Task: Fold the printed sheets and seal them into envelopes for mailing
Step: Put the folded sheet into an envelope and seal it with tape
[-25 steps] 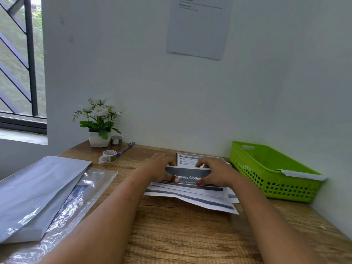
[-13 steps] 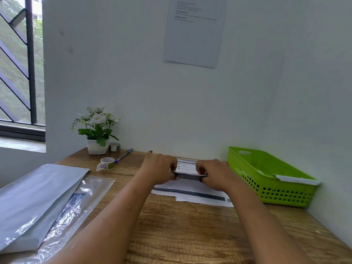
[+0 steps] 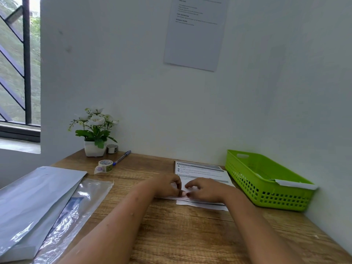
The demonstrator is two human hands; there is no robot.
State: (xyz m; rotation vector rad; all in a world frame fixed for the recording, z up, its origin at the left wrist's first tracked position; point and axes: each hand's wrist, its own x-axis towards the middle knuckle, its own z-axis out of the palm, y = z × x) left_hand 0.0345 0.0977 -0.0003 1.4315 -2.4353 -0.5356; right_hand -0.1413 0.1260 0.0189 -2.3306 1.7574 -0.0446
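Observation:
A folded white printed sheet (image 3: 183,187) lies on the stack of printed sheets (image 3: 200,169) at the middle of the wooden desk (image 3: 181,235). My left hand (image 3: 167,185) and my right hand (image 3: 206,189) hold it side by side. On both hands the fingers curl over the sheet's top while the thumb tips pinch its near edge. Most of the folded sheet is hidden under my hands. Grey envelopes (image 3: 38,197) lie in a pile at the left, over a clear plastic sleeve (image 3: 80,204).
A green basket (image 3: 266,180) at the right wall holds a white envelope (image 3: 295,184). Near the back left are a tape roll (image 3: 105,165), a blue pen (image 3: 122,158), a smaller tape roll (image 3: 112,148) and a potted plant (image 3: 95,130). A printed notice (image 3: 194,31) hangs on the wall.
The folded sheet, held up off the stack half a second ago, now lies flat on it. Both hands came down with it and moved closer together.

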